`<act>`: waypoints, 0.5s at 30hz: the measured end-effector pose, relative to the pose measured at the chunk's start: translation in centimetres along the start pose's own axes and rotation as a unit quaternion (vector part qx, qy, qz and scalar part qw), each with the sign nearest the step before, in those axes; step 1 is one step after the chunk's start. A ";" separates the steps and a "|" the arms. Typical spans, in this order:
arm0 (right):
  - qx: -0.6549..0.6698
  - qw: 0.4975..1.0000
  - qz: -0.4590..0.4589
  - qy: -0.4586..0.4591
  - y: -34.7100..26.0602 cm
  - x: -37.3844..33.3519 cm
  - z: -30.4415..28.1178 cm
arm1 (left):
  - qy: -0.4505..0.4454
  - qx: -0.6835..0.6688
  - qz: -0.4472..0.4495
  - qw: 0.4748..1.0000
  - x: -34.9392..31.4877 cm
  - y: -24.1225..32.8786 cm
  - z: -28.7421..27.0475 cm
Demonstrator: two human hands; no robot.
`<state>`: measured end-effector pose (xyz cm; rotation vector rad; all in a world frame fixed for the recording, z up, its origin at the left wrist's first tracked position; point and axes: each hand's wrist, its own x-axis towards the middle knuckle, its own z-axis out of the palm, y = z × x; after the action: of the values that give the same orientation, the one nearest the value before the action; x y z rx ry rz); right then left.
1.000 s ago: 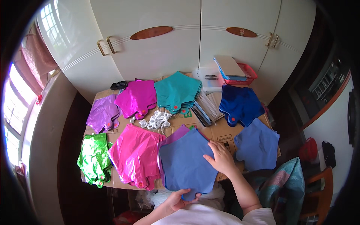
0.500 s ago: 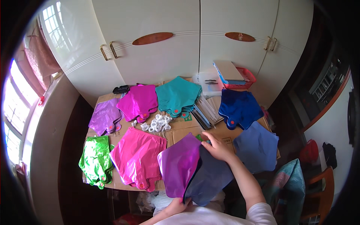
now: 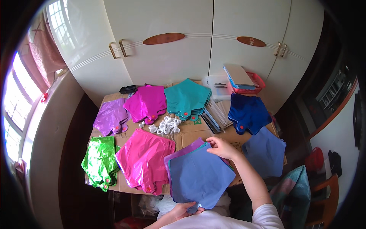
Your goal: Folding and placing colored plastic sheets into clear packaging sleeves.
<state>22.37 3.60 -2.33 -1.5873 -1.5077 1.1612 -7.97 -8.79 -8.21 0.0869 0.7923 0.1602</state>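
Observation:
A small stack of flat, uninflated star-shaped foil balloons (image 3: 202,171) is held up at the table's near edge. Its top sheet is dull blue; a purple edge and a thin green one show behind it. My right hand (image 3: 221,148) pinches the stack's upper corner between thumb and fingers. At the bottom, my left hand (image 3: 182,211) grips the lower tip, its thumb on the blue face and some fingers hidden beneath. Just left lies a pink balloon pile (image 3: 143,162), and to the right a pale blue pile (image 3: 265,152).
Bright green (image 3: 100,160), lilac (image 3: 109,116), magenta (image 3: 146,102), teal (image 3: 187,97) and navy (image 3: 249,112) balloon piles lie on the cardboard-covered table. White ribbon rolls (image 3: 166,125) sit mid-table. A red basket (image 3: 255,82) stands by the white cupboard (image 3: 171,61).
The blue balloon has swung leftward over the purple one, covering most of it. My right hand has shifted slightly to the top corner. The view has shifted slightly.

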 end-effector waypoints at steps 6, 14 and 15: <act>-0.114 0.994 0.002 -0.001 -3.0 1.0 0.1 | -0.014 0.001 -0.012 1.000 -0.2 0.3 0.2; -0.112 0.993 -0.032 -0.023 -3.2 7.0 1.5 | -0.015 -0.007 -0.032 0.999 0.4 -0.1 -0.7; -0.132 0.990 -0.020 -0.039 -3.4 7.6 1.5 | -0.012 -0.005 -0.032 0.999 0.3 0.0 -0.7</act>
<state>19.24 11.30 -1.03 -1.6911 -1.7969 1.0448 -8.28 -8.75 -8.95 0.0530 0.7690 0.1020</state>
